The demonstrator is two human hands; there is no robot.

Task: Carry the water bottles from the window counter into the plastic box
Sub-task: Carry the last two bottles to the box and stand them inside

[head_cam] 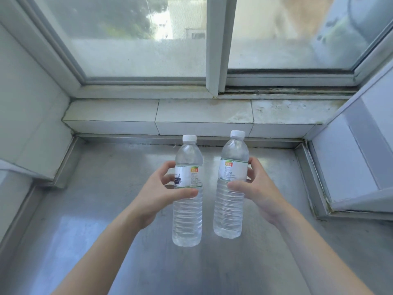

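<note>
- Steel counter runs beneath a sliding window, with a tiled sill between them.
- Left hand is wrapped around the left bottle at its label, thumb in front and fingers behind.
- Right hand is clamped on the right bottle the same way, at the label band.
- Both bottles stand upright and close together near the sill, apart from each other; whether their bases rest on the counter or hang just above it I cannot tell.
- No plastic box shows from here.
- Both bottles look full and capped, so I'd judge them fairly heavy, with thin ribbed walls that give under a squeeze.
- Mid-body at the label seems the best hold: smoother and stiffer than the ribs below, and balanced for carrying upright.
</note>
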